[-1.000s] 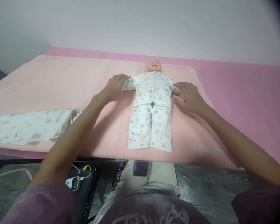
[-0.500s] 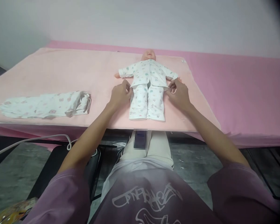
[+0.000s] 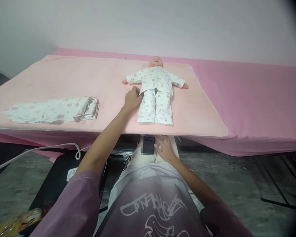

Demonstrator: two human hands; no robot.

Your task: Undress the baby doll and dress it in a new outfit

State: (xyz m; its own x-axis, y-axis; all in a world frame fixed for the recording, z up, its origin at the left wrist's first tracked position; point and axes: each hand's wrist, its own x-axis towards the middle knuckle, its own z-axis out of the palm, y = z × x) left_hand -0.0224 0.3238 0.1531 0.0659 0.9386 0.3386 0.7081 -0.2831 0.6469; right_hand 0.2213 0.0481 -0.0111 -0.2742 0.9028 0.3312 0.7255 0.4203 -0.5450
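Note:
A baby doll [image 3: 156, 62] lies on its back, its arms stretched out sideways. It wears a white patterned jacket [image 3: 156, 78] over matching trousers [image 3: 146, 108]. At the jacket's lower left corner, the fingers of my left hand [image 3: 132, 98] are closed on the hem. My right hand [image 3: 165, 148] rests on my thigh below the table edge, its fingers stretched and apart. Just beside those fingers, a dark phone [image 3: 149, 144] lies on my lap, partly blurred out.
A folded white patterned cloth [image 3: 51, 110] lies at the left on the pale pink mat [image 3: 108, 72]. Brighter pink fabric [image 3: 256, 98] covers the table to the right. A white cable [image 3: 39, 149] crosses above a black stool [image 3: 54, 184] holding a yellow packet [image 3: 17, 222].
My right hand has let go of the jacket's right corner and moved down to my lap beside the phone. My left hand stays at the left corner of the hem.

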